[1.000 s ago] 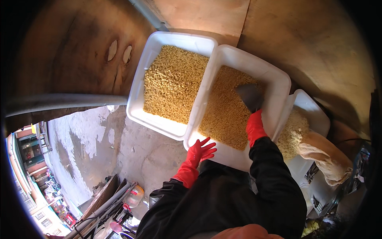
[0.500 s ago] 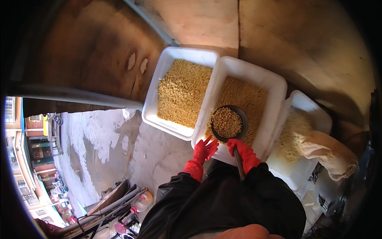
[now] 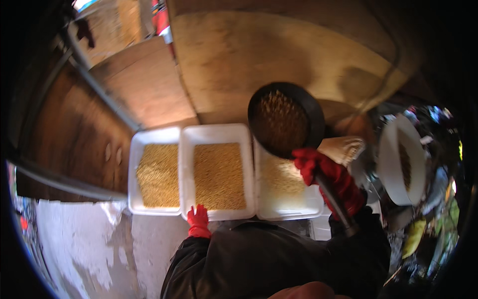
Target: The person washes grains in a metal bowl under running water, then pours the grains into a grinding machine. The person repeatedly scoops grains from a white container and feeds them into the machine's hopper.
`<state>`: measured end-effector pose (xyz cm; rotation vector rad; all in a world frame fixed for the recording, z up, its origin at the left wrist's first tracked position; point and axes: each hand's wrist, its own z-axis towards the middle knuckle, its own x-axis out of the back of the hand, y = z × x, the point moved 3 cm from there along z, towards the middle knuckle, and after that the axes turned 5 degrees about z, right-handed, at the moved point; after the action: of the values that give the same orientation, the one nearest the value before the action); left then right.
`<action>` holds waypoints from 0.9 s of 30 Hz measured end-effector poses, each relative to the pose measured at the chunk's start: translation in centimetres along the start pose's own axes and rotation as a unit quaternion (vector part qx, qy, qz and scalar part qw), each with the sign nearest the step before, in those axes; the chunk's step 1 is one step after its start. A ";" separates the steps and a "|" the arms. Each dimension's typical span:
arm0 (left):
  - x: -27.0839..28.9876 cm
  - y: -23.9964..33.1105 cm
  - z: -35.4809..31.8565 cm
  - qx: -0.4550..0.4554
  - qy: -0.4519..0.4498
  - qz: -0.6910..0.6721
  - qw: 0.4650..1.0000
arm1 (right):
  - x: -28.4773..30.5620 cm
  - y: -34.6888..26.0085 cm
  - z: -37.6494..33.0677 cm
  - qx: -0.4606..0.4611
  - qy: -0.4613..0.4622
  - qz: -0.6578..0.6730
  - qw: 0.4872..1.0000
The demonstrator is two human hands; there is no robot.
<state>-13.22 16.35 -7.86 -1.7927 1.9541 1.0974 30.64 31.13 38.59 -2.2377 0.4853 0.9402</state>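
My right hand, in a red rubber glove, is wrapped round the handle of a dark round scoop. The scoop is raised over the right-hand white tub, and tan bean-like grains lie in its bowl, blurred by motion. That tub holds paler grain, partly hidden under the scoop. At the near rim of the middle white tub rests my left hand, red-gloved, with its fingers spread and nothing in it. Tan grains fill the bottom of the middle tub.
Left of these stands another white tub of grains. A cloth sack lies at the right-hand tub, and a white basin stands farther right. Wooden boards rise behind the tubs; grey concrete floor spreads left.
My right hand has lifted the scoop of grains out of the middle tub and carried it right. My left hand stays near that tub's rim. The view has turned rightward.
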 end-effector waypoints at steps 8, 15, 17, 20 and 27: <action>-3.3 -2.6 1.2 0.100 0.014 -0.038 0.994 | -5.0 -14.0 -22.9 0.037 -0.167 0.248 0.954; -5.3 -6.0 -1.6 0.045 0.081 0.043 0.995 | 8.4 -21.5 -36.4 0.398 -0.139 -0.224 0.879; -3.8 -6.8 -0.2 0.060 0.067 0.058 0.994 | 11.5 -22.1 -39.2 0.353 -0.164 -0.356 0.849; -4.6 -7.0 -1.3 0.037 0.085 0.087 0.992 | 13.7 -19.0 -40.7 0.336 -0.028 -0.209 0.918; -7.2 -9.0 -1.2 0.047 0.071 0.108 0.991 | 12.9 -17.3 -42.2 0.370 0.410 0.033 0.833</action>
<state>-3.07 21.25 -5.45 -1.6835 2.2873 0.9430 69.64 13.25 58.75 -1.7696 1.0857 -0.2641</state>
